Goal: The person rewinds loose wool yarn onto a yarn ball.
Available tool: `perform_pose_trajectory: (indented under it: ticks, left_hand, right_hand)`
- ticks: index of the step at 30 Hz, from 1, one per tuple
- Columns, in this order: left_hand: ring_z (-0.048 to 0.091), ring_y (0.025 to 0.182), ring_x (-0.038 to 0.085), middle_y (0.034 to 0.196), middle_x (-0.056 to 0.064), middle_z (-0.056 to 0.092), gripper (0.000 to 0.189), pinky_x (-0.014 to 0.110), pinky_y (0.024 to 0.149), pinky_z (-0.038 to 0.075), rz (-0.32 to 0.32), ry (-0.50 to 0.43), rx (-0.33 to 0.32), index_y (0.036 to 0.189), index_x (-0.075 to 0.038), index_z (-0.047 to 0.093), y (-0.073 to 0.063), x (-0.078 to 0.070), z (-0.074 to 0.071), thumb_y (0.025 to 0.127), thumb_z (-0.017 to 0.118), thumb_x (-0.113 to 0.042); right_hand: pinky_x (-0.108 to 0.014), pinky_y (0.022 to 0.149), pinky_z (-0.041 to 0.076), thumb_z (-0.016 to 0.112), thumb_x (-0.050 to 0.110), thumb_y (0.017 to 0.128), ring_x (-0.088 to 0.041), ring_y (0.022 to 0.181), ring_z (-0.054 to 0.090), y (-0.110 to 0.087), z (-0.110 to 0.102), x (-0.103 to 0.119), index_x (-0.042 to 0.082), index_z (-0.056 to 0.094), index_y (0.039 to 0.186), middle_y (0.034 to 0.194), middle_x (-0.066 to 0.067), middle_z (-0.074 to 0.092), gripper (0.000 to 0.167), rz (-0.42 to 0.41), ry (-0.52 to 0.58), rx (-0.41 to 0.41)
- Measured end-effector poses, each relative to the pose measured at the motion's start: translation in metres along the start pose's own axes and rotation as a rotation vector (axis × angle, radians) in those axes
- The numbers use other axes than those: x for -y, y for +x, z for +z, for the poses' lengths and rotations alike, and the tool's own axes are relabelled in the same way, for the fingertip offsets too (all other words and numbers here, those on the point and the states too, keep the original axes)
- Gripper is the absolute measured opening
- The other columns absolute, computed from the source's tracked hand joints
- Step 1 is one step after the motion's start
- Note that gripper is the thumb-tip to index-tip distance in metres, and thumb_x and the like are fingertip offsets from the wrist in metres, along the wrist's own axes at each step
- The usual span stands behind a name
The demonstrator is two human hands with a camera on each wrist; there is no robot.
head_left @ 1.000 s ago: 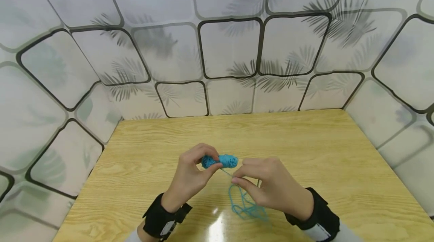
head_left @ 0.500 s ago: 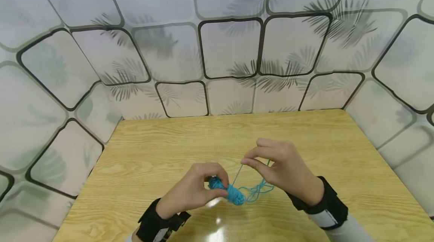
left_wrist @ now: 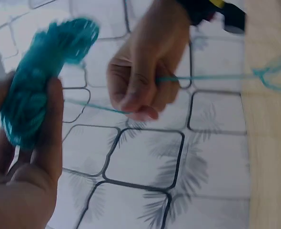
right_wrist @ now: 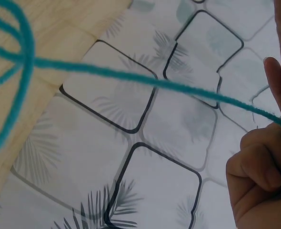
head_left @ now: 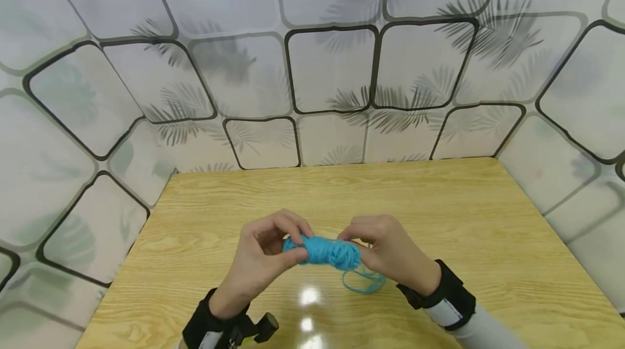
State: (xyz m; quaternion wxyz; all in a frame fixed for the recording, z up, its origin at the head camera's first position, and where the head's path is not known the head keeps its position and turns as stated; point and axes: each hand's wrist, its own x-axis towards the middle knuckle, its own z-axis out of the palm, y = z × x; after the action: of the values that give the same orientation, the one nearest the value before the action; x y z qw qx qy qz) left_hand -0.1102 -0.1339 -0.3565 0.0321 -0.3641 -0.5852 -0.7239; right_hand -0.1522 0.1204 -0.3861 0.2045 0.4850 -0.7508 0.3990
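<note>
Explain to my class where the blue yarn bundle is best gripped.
Probably pinch the yarn bundle by its left end, coming from the left, thumb on the near side and fingers on the far side, as the left hand does. It is long and narrow and held crosswise, so that end fits a pinch, while the strand passes through the right hand near the other end.

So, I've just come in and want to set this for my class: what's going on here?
A person's left grip holds a wound skein of turquoise-blue yarn, while the right grip pinches the strand leading from it. Past the right grip, that strand runs to loose loops over the wood-grain table. Whether it's being wound or unwound isn't clear from this moment.
</note>
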Motion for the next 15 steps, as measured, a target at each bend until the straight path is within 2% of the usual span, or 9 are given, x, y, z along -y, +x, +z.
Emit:
perform_pose_trajectory:
  ticks: [3,6,8,11,15]
  left_hand:
    - [0.064,0.098,0.021,0.109,0.006,0.066,0.017,0.021,0.074,0.055,0.025,0.026,-0.152,0.094,0.009,0.059,0.003,0.004,-0.002,0.093,0.075,0.002]
    - [0.064,0.100,0.022,0.109,0.009,0.065,0.015,0.022,0.072,0.054,0.038,0.129,-0.243,0.095,0.007,0.060,0.004,0.011,-0.003,0.092,0.074,0.006]
    - [0.064,0.100,0.023,0.110,0.013,0.064,0.013,0.024,0.071,0.053,0.044,0.204,-0.263,0.098,0.006,0.061,0.003,0.017,-0.003,0.092,0.072,0.009]
    - [0.065,0.100,0.023,0.110,0.018,0.062,0.014,0.026,0.071,0.051,0.047,0.288,-0.265,0.100,0.002,0.062,0.003,0.027,-0.003,0.092,0.072,0.010]
    - [0.065,0.100,0.022,0.109,0.019,0.064,0.016,0.027,0.074,0.055,0.066,0.374,-0.271,0.101,-0.001,0.065,0.004,0.039,-0.005,0.091,0.073,0.009]
  right_hand:
    - [-0.008,0.055,0.041,0.073,0.018,0.098,0.004,0.062,0.052,-0.001,0.007,0.008,0.015,0.078,0.094,0.076,0.008,0.067,0.007,-0.021,0.014,0.014]
    - [-0.005,0.054,0.040,0.073,0.020,0.099,0.007,0.060,0.053,-0.001,0.011,0.017,0.014,0.080,0.095,0.077,0.008,0.068,0.010,-0.052,-0.010,0.023]
    - [-0.004,0.049,0.030,0.073,0.020,0.098,0.009,0.054,0.041,0.001,0.011,0.023,0.016,0.079,0.091,0.070,0.011,0.061,0.010,-0.065,-0.030,0.029]
    - [-0.005,0.049,0.027,0.073,0.020,0.099,0.010,0.054,0.036,0.002,0.010,0.030,0.017,0.079,0.091,0.068,0.011,0.056,0.010,-0.073,-0.044,0.032]
    - [-0.005,0.049,0.026,0.071,0.022,0.101,0.009,0.053,0.033,0.003,0.006,0.034,0.018,0.079,0.091,0.068,0.011,0.055,0.014,-0.081,-0.057,0.027]
